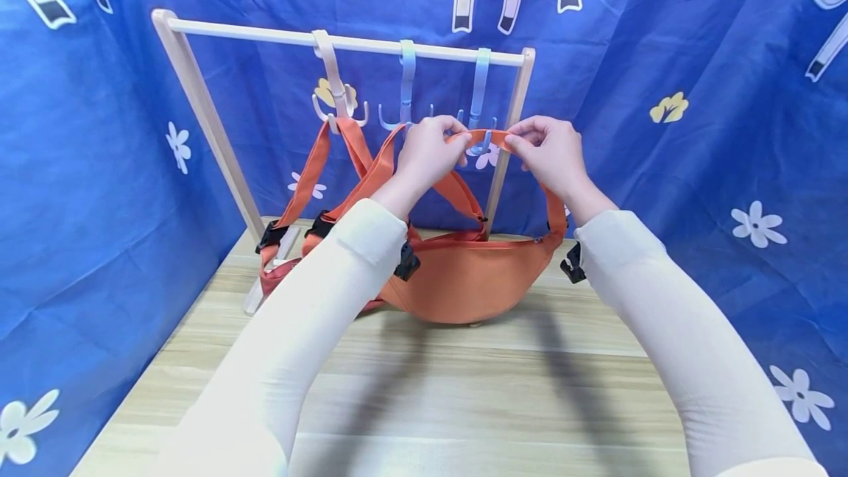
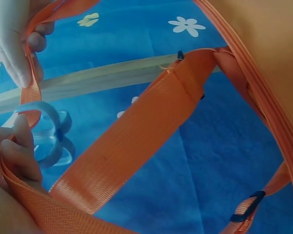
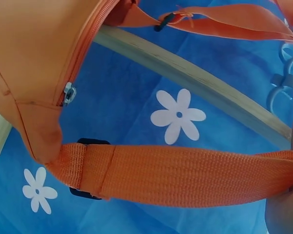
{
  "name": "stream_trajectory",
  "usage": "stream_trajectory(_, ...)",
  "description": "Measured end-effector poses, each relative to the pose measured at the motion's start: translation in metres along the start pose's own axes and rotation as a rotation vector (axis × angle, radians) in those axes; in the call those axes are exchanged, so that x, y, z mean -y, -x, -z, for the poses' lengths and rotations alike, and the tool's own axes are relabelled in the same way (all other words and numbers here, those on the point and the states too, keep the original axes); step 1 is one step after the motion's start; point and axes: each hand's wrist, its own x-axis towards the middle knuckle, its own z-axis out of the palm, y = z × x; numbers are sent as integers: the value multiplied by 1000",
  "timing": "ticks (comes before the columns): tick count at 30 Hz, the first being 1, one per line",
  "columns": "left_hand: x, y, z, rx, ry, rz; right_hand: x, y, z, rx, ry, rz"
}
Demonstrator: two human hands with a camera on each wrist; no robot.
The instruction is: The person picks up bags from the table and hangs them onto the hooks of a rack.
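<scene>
An orange waist bag (image 1: 473,282) hangs below a pale blue hook (image 1: 480,87) at the right end of the rack. Its webbing strap (image 3: 185,175) rises from the bag's side to the right hand. My left hand (image 1: 430,149) pinches the strap left of the hook's prong, and my right hand (image 1: 551,153) pinches it on the right. Between them a short stretch of strap lies across the prong. In the left wrist view, the strap passes close by the curved hook (image 2: 51,134), beside the left fingers (image 2: 24,161). Black buckles (image 1: 573,265) dangle beside the bag.
A wooden rack with a white rail (image 1: 258,32) stands on a wood-grain table (image 1: 464,403). A white hook (image 1: 334,79) and a middle blue hook (image 1: 407,79) hang there, with orange straps (image 1: 311,175) below them. Behind is a blue patterned cloth (image 1: 662,35).
</scene>
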Motion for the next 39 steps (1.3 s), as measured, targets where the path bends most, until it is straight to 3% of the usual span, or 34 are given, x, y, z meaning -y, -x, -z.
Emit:
stream_trajectory(6,8,2,-3,7,12,-13,-5,3,-5,-1,-6,20)
stream_trajectory(13,18,4,-3,59,44,6,-11,7,-10,19,-48,-4)
stream_trajectory(18,27,9,0,60,52,-12,-14,12,-11,-19,-32,0)
stream_trajectory(24,34,16,11,43,-17,-36,-19,17,-10,-52,-37,19)
stream_trajectory(32,37,24,30,-4,-18,-93,-27,23,-5,-59,-32,11)
stream_trajectory(39,38,32,44,4,13,-68,-32,28,1,-65,-39,10)
